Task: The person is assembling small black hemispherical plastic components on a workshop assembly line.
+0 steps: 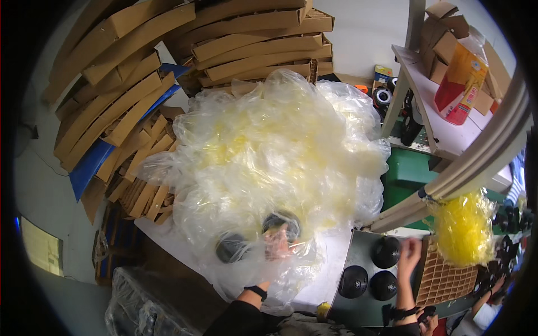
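We're in a packing workshop or small warehouse: flattened cardboard stacks [168,61] fill the upper left, a big heap of clear plastic bags [274,162] sits centre frame, cardboard divider grid [443,280] lower right, tape rolls [383,95] and boxes on the shelf [443,134] upper right.

Clear yellowish plastic bags [269,151], 3 black domes [385,251], brown cardboard stacks [252,45], blue sheet [89,165], green crate [409,171]

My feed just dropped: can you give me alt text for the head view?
The left hand reaches inside a huge clear plastic bag beside two black round parts, while the right hand hovers over three black domes on a grey tray. Stacked cardboard sheets lie behind.
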